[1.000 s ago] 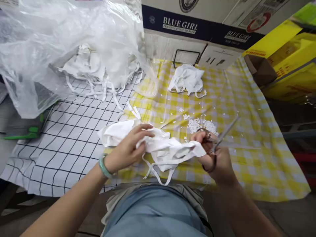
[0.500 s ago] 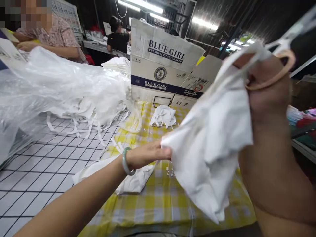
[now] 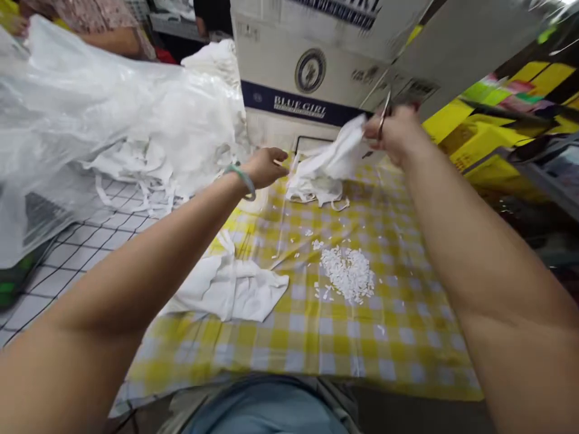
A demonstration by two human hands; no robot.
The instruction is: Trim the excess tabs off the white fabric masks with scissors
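Observation:
My right hand [image 3: 394, 131] is stretched far forward, closed on a pair of scissors [image 3: 383, 114] and pinching the end of a white cloth piece [image 3: 332, 160]. That piece hangs down onto a small pile of white cloth [image 3: 316, 187] in front of the cardboard box. My left hand [image 3: 266, 167], with a green bangle at the wrist, reaches toward the same piece; its fingers are curled near the cloth's lower end. Another white cloth piece [image 3: 230, 288] lies flat on the yellow checked tablecloth [image 3: 398, 337] near me.
A heap of small white clippings [image 3: 348, 274] lies mid-table. A BLUE GIRL cardboard box [image 3: 307, 72] stands at the back. A large clear plastic bag with white cloth strips [image 3: 113, 126] fills the left. Another person's arm [image 3: 108, 36] shows far left. Yellow cartons [image 3: 493, 144] stand right.
My right hand has carried the white piece from close to my face out to the pile by the box. My left hand has followed forward. The camera has tilted down.

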